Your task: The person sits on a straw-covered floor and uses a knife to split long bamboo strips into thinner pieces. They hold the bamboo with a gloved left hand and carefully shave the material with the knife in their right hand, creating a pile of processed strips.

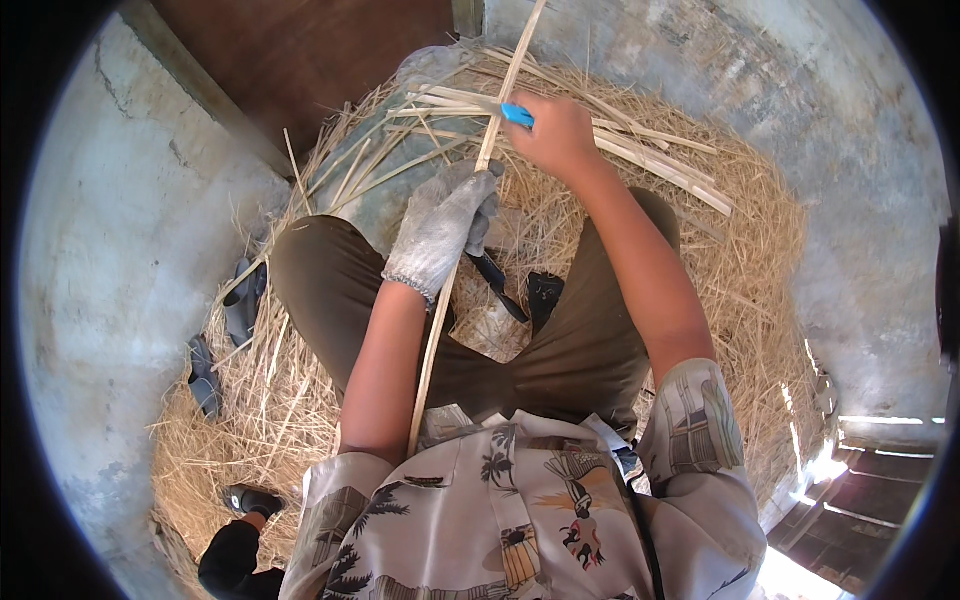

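Note:
My left hand (438, 228), in a grey-white knit glove, is closed around a long, pale split-bamboo strip (516, 66). The strip slants from my lap, under my left forearm, up past the far edge of the pile. Bare and closed, my right hand (556, 138) grips a blue-handled knife (517, 115) just beyond the glove. The knife lies against the strip; its blade is hard to make out. More pale strips (665, 172) lie behind and to the right of my right hand.
Straw-like shavings (740, 260) cover the floor around my crossed legs. A black strap-like item (544, 292) lies between my legs. Dark sandals (240, 302) rest at the left by the worn wall (100, 300). Another person's shoe (254, 500) shows at lower left.

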Demonstrator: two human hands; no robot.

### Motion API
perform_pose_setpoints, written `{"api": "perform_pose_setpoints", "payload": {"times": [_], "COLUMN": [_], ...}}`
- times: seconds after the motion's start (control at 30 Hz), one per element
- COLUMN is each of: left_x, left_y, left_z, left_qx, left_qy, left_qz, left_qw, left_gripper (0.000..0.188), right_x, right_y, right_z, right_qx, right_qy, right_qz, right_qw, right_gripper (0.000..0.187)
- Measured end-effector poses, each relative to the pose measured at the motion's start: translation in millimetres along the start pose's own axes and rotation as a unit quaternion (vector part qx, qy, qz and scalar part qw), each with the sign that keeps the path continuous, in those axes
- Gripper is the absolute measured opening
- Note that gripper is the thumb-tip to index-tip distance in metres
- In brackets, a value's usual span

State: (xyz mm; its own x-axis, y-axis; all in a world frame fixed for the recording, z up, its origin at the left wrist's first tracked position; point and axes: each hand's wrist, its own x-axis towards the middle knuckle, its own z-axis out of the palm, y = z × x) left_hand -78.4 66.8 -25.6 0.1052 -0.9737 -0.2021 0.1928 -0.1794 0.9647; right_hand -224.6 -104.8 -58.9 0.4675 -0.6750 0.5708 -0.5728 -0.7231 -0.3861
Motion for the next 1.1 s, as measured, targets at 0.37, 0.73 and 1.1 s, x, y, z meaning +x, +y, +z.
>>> {"api": "perform_pose_setpoints", "payload": {"times": [0.37,0.73,1.1], "left_x": [2.2,12.2,-19.9], "left_y": [1.6,-12.1,-8.7], "left_z": [-10.6,-20.8,12.7], "left_qx": [0.037,0.254,0.334], "left_qy": [0.053,0.131,0.103], "left_qz": [0.014,0.132,0.162], "left_qw": [0.998,0.949,0.923], "left_gripper": [0.028,0.035,0.03], "right_x": [-6.3,-7.0,23.5], "right_y": [-29.6,-54.8,-7.3], "right_z": [13.9,26.2,-5.3], "right_qx": [-0.097,-0.083,-0.071], "right_qy": [-0.067,-0.036,-0.039], "right_qz": [-0.024,0.066,0.238], "right_qw": [0.993,0.994,0.968], "right_gripper": [0.044,0.057,0.035]}}
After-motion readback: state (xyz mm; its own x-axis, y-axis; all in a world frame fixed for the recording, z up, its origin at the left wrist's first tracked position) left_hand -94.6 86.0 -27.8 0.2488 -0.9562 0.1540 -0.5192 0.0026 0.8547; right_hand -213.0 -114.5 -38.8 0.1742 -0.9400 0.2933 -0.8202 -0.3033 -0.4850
